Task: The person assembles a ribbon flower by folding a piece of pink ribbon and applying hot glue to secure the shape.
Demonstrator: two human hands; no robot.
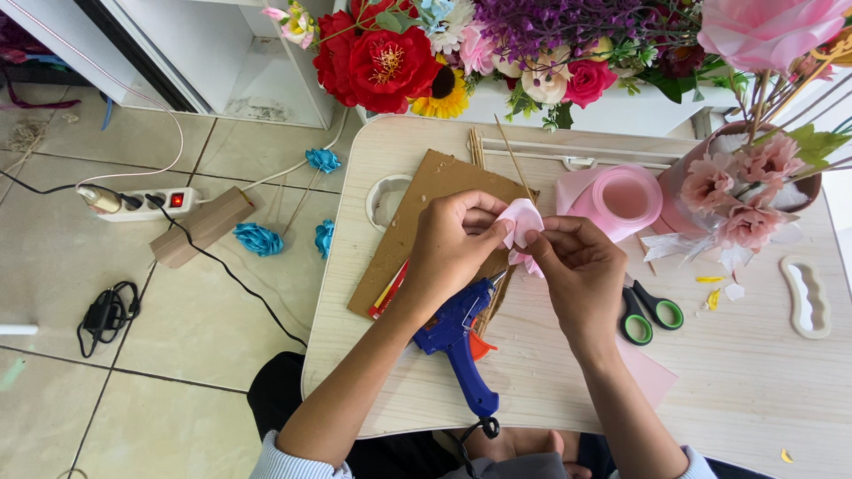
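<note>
At frame centre, the left hand [457,244] and right hand [572,266] pinch the pink ribbon flower [522,222] closed-fingered above the blue glue gun [457,341]; keeping folds tight suits shaping.

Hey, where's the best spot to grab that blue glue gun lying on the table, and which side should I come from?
Grip the blue glue gun by its handle, the long part angled toward the near table edge. It lies flat on its side, nozzle pointing up toward the hands, cord trailing off the handle's end. Coming from above on the near side probably suits best; the left hand and right hand crowd the nozzle end.
</note>
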